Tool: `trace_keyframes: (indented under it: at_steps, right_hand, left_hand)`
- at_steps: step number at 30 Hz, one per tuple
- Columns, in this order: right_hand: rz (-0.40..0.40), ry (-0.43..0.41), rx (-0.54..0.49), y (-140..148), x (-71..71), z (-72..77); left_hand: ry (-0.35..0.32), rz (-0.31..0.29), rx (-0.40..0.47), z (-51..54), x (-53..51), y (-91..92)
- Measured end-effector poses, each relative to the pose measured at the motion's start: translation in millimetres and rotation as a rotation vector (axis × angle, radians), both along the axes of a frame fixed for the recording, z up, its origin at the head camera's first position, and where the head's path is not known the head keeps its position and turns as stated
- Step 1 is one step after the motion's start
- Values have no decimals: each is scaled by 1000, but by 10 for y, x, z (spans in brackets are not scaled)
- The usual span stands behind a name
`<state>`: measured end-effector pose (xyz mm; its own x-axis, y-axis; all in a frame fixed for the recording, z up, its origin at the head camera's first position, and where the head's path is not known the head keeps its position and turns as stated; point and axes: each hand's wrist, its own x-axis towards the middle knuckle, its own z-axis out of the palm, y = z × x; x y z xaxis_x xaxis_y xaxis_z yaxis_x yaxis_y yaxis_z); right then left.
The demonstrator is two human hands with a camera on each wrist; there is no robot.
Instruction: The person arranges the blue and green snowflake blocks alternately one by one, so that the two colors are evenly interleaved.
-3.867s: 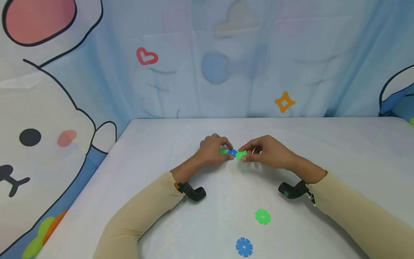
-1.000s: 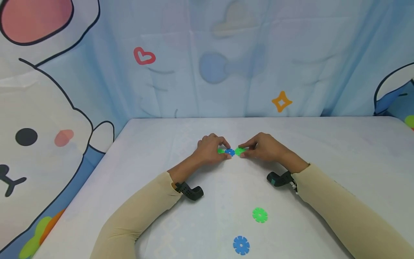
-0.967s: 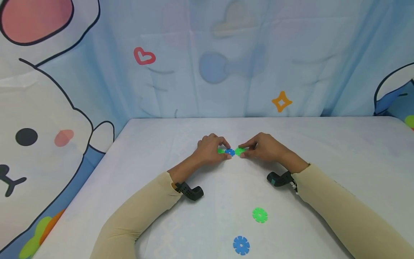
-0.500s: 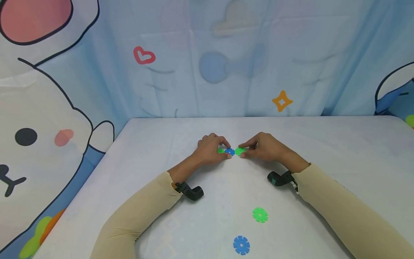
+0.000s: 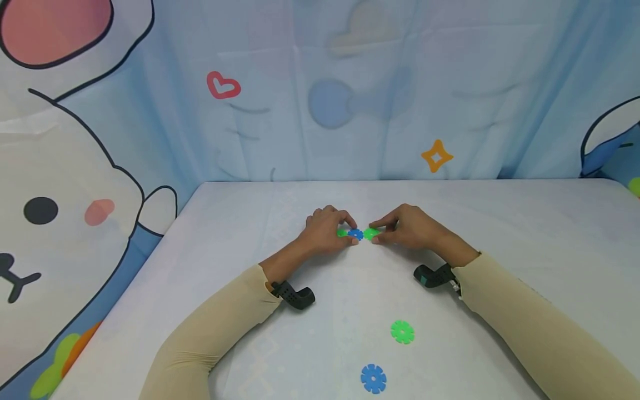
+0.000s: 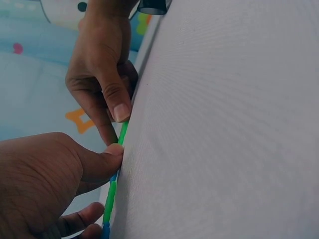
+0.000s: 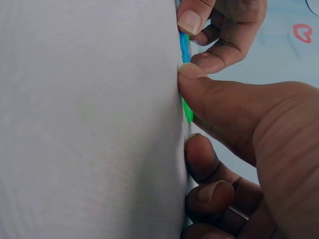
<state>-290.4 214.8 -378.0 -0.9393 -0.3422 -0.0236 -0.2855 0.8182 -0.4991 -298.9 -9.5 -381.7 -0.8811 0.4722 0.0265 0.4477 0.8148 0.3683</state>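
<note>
Since about four seconds ago, the beige-sleeved right forearm (image 5: 525, 316) has swung left and farther out, while the left hand (image 5: 327, 233) has hardly shifted. Toward the far side of the white cloth-covered table (image 5: 300, 350), that left hand pinches a blue, notched, flower-shaped plastic-looking disc (image 5: 355, 234) between thumb and forefinger; a bright green notched plastic-looking disc (image 5: 342, 233) adjoins it on the left, partly hidden by the hand (the left wrist view shows another blue edge (image 6: 105, 231) beyond that). On the right, the right hand (image 5: 410, 228) has thumb and forefinger clamped on a second bright green notched disc (image 5: 371, 233), which meets the blue one's right rim or nearly does; whether their slots are engaged I cannot tell. Pressed together out of line or at a tilt, the notches could slip past each other or the thin rims could bend. Too hard a push might also loosen whatever joins the pieces on the left. Nearer, a loose round green notched disc (image 5: 402, 332) and a loose blue flower-shaped disc (image 5: 373, 379) lie flat, where a trailing sleeve could nudge them.
</note>
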Motion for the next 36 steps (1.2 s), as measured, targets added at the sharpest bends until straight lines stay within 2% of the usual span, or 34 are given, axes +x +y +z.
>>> trace_keyframes:
  at_steps: [9,22,27,32,36]
  right_hand:
    - [3,-11,-13,-16,8,-15]
    - [16,-9,-21,-41,3,-3]
    - [54,-34,-10,-12,4,54]
    - [108,-33,11,66,85,179]
    - [136,-53,8,76,262,258]
  left_hand:
    - [-11,10,3,-26,-1,-9]
    - [-18,1,7,-5,14,-44]
    - [-18,3,-4,-6,13,-42]
    - [-19,-8,2,-2,7,-18]
    - [-9,-9,-7,7,4,-5]
